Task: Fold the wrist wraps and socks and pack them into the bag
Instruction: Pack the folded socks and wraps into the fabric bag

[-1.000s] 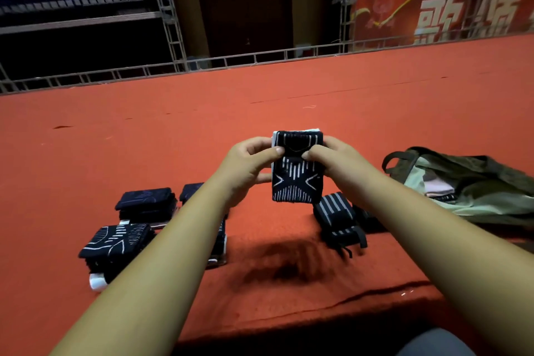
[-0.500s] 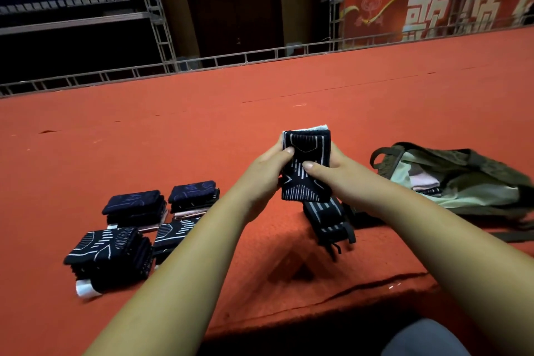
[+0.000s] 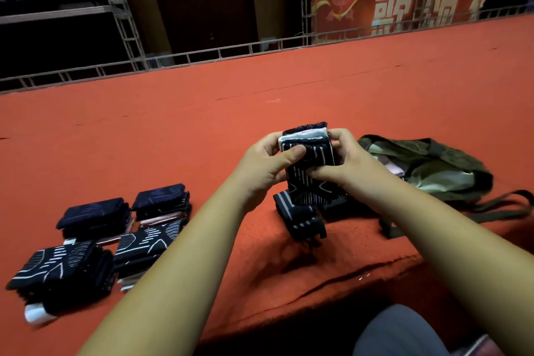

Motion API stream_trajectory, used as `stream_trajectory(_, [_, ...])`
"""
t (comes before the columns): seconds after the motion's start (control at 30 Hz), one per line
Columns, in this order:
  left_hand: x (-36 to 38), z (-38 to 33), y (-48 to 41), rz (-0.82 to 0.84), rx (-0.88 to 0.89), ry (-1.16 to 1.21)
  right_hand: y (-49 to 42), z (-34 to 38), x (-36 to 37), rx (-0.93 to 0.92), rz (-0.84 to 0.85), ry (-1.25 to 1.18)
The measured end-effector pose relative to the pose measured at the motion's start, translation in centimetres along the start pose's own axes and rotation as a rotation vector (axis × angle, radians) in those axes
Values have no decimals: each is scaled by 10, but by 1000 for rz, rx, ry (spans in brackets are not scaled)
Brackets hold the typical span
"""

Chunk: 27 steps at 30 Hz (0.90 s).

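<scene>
Both hands pinch one black sock (image 3: 309,182) with white line markings, held upright above the carpet (image 3: 202,130). The left hand (image 3: 264,166) has its thumb (image 3: 293,152) pressed flat on the near face, close to the top edge, with the other fingers curled behind. The right hand (image 3: 351,166) lays its thumb across the middle of the same face, and its fingers (image 3: 341,136) curl over the top right corner. The top edge shows stacked layers, a white band over a dark one, so the sock appears doubled over and gripped at the fold. Its lower end hangs free below both thumbs.

Directly under the sock, on the carpet, lies a wrist wrap (image 3: 303,221), dark with grey stripes, apparently rolled up, loose straps trailing toward the viewer. It does not touch the hands.

To the right, near the right forearm, the olive bag (image 3: 439,173) lies open on its side. Something pale shows inside, but what it is cannot be told.

Well to the left sit four folded piles (image 3: 95,215) of dark cloth in two rows, all outside the bag.

Judged progress: folding is largely done, with the held sock likely among the last. Packing remains almost entirely to do.
</scene>
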<state>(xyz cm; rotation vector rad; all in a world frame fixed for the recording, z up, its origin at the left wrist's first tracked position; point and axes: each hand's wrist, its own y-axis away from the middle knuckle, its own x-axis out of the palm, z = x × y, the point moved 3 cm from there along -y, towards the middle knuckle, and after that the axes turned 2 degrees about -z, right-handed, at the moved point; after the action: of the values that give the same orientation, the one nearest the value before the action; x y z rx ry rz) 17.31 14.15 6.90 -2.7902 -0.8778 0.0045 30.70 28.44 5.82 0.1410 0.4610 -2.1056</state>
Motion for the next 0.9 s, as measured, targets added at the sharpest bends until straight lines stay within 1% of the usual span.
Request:
stream_trajectory(0.07, [11, 4, -6, -22, 3, -8, 5, -8, -11, 31, -20, -7])
stream_trajectory(0.17, [32, 10, -17, -54, 29, -7, 17, -17, -27, 49, 9, 24])
stream_trajectory(0.3, [66, 22, -34, -80, 52, -62, 27, -30, -56, 65, -34, 77])
stream_trajectory(0.4, [96, 32, -48, -43, 38, -143, 32, -44, -86, 87, -115, 99])
stream_trajectory(0.57, [139, 47, -83, 81, 28, -305, 38, -65, -144, 131, -214, 60])
stream_trajectory(0.63, [153, 52, -101, 87, 75, -419, 39, -82, -172, 161, -288, 16])
stream_trajectory(0.67, [159, 53, -110, 80, 130, -513, 38, -92, -185, 180, -324, -30])
stream_trajectory(0.73, [170, 55, -130, 54, 336, -824, 37, -114, -210, 235, -390, -144])
stream_trajectory(0.77, [175, 57, -140, 62, 417, -957, 36, -123, -220, 259, -411, -190])
stream_trajectory(0.8, [179, 61, -150, 86, 455, -1062, 34, -131, -229, 272, -426, -222])
stream_trajectory(0.9, [191, 73, -173, 194, 388, -1288, 29, -139, -242, 282, -414, -243])
